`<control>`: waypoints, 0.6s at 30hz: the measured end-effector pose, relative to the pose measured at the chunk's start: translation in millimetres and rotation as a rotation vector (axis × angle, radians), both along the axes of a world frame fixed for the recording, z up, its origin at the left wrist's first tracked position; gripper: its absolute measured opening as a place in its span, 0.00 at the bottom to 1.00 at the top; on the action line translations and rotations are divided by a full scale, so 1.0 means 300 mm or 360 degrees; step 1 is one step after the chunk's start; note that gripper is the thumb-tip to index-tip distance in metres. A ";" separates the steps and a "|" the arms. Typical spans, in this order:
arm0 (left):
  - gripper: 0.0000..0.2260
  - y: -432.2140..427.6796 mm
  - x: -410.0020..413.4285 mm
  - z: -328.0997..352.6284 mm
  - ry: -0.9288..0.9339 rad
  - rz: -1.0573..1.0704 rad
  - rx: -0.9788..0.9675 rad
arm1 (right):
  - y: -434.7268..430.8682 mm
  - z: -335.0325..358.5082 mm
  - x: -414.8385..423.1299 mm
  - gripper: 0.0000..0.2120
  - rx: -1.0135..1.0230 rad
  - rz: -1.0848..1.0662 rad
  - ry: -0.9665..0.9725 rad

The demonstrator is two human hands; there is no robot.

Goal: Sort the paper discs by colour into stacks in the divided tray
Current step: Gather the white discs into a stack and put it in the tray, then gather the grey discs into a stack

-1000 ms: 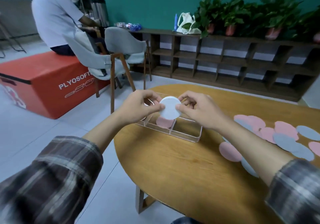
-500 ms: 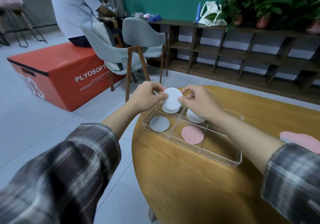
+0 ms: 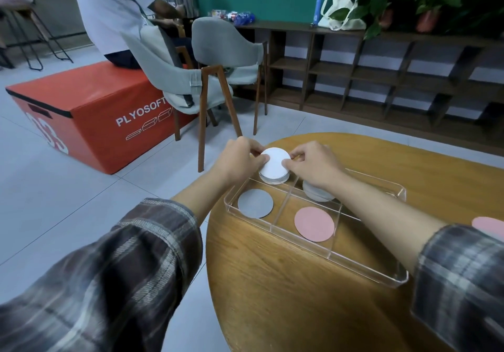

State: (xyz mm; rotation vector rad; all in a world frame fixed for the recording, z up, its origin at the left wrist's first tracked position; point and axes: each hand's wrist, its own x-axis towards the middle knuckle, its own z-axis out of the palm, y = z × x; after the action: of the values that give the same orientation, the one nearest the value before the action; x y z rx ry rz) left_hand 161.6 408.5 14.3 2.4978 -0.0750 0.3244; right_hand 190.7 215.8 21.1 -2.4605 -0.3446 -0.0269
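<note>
White disc being seated on its pile in the far-left compartment; the sort is judged to be well short of finished.

The white disc (image 3: 275, 161) is pinched at opposite rims by the left hand (image 3: 240, 158) and the right hand (image 3: 313, 164), at the top of the white stack (image 3: 273, 180) in the clear divided tray (image 3: 354, 267); whether it is fully down cannot be told. A grey disc (image 3: 255, 203) and a pink disc (image 3: 314, 224) are laid singly in the near compartments, and a pale stack (image 3: 317, 195) is half hidden under the right wrist. A loose pink disc (image 3: 488, 226) is left unsorted on the wooden table (image 3: 272, 297). The tray is set close to the table's left edge, so little margin is offered there; bare wood is seen in front.
</note>
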 end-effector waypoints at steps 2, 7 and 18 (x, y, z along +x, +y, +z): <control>0.13 -0.008 0.004 -0.007 -0.0033 -0.0007 0.0057 | 0.002 -0.007 0.001 0.12 -0.0047 -0.0011 -0.0002; 0.11 -0.020 0.007 -0.016 -0.0094 -0.0034 0.0210 | 0.011 -0.031 -0.006 0.14 -0.0189 -0.0087 -0.0050; 0.09 -0.078 -0.083 0.095 -0.0074 -0.0159 0.0418 | -0.098 0.053 -0.086 0.15 -0.0067 0.0001 -0.0230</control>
State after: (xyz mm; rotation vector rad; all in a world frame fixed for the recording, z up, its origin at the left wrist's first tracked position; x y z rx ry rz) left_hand 136.7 385.0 42.8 2.7340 -0.2770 0.3498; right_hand 165.0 186.4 37.0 -2.5061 -0.4119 -0.1999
